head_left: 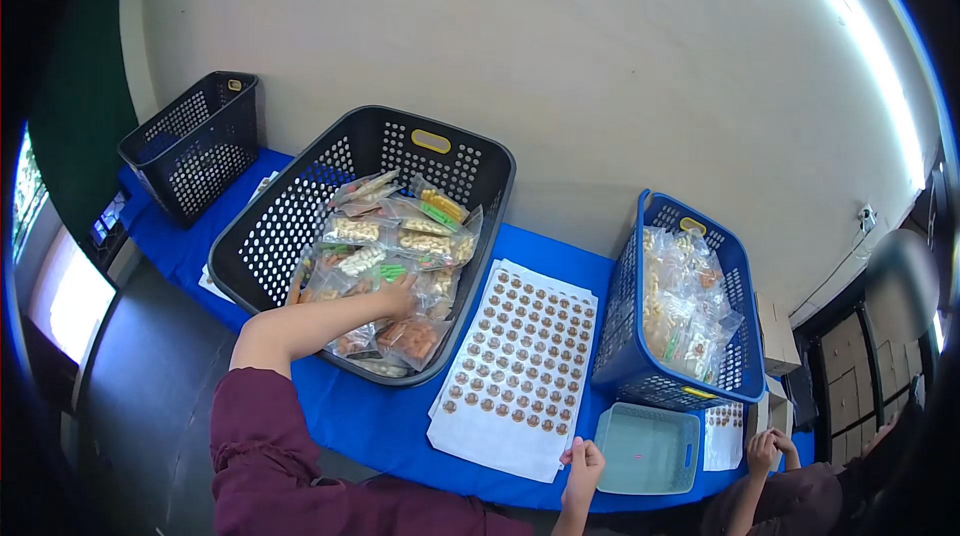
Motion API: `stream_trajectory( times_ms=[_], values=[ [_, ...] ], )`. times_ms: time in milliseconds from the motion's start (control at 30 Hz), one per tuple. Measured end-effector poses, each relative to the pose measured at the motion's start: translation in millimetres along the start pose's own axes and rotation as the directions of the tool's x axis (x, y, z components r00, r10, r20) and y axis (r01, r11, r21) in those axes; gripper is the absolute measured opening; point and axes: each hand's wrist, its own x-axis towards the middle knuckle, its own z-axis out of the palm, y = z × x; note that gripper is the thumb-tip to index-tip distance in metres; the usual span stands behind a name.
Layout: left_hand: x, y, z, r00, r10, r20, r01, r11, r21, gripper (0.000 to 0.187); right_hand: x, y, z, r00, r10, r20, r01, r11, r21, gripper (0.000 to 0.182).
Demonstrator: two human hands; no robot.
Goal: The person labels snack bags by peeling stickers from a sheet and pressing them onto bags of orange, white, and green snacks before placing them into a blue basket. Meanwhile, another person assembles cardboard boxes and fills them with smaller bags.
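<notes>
My left hand (400, 298) reaches over the near rim into a large black basket (362, 118) and rests among clear plastic packets of snacks (410, 338). Its fingers are mostly hidden against the packets, so I cannot tell how they are bent. Orange, white and yellow pieces fill the packets; a few carry green labels. By the lower right corner of the sticker sheets (495, 426), my right hand (583, 466) is closed, thumb and index finger pinched together. Rows of small round brown stickers cover the top sheet.
A blue basket (620, 361) of similar packets stands to the right, with a pale green tray (648, 486) before it. At the far left is a smaller black basket (205, 161). Another person's hands (768, 448) are at the lower right, near another sticker sheet (723, 436) and cardboard boxes (775, 331).
</notes>
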Motion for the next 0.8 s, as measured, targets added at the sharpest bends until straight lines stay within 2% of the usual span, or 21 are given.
stream_trajectory(
  times_ms=[33,133,267,333,400,467,500,600,700,733,767,800],
  values=[
    [-2,3,-3,0.999,-0.034,0.038,0.032,0.997,0.066,0.057,0,2,2,1.0,-0.001,0.009,0.001,1.0,-0.007,0.029],
    [3,-6,6,0.997,-0.078,0.025,0.079,0.996,-0.028,0.061,-1,3,7,0.999,0.003,0.039,-0.002,1.0,-0.012,0.029],
    [15,-23,-3,0.968,-0.116,-0.223,0.114,0.993,-0.019,0.055,-1,9,7,0.999,0.004,0.051,-0.003,1.0,-0.014,0.029],
    [17,-30,-38,0.936,-0.177,-0.304,0.165,0.984,-0.065,0.051,0,11,6,0.999,0.004,0.049,-0.003,1.0,-0.024,0.029],
    [-3,-31,-73,0.791,-0.153,-0.593,0.072,0.985,-0.159,0.038,0,12,6,0.999,0.015,0.041,-0.014,1.0,-0.024,0.029],
    [-20,-26,-108,0.597,-0.135,-0.791,-0.194,0.932,-0.306,0.033,-1,10,7,0.999,0.017,0.05,-0.017,1.0,-0.012,0.029],
    [-31,-19,-123,0.481,-0.153,-0.863,-0.337,0.877,-0.343,0.031,-1,8,8,0.998,0.017,0.053,-0.017,1.0,-0.006,0.028],
    [-82,16,-172,0.302,-0.23,-0.925,-0.555,0.747,-0.367,0.031,0,8,7,0.997,0.028,0.076,-0.027,1.0,-0.006,0.025],
    [-135,62,-186,0.335,-0.327,-0.884,-0.724,0.511,-0.463,0.034,0,1,15,0.987,0.007,0.161,-0.019,0.997,0.074,0.021],
    [-157,85,-185,0.442,-0.334,-0.833,-0.781,0.313,-0.54,0.036,2,1,17,0.972,0.026,0.233,-0.049,0.994,0.093,0.017],
    [-171,107,-178,0.549,-0.317,-0.773,-0.791,0.102,-0.604,0.037,1,-5,23,0.951,-0.01,0.31,-0.054,0.979,0.195,0.017],
    [-172,122,-163,0.495,-0.231,-0.837,-0.806,0.236,-0.542,0.037,-1,-17,32,0.923,-0.054,0.38,-0.066,0.954,0.294,0.017]
  ],
)
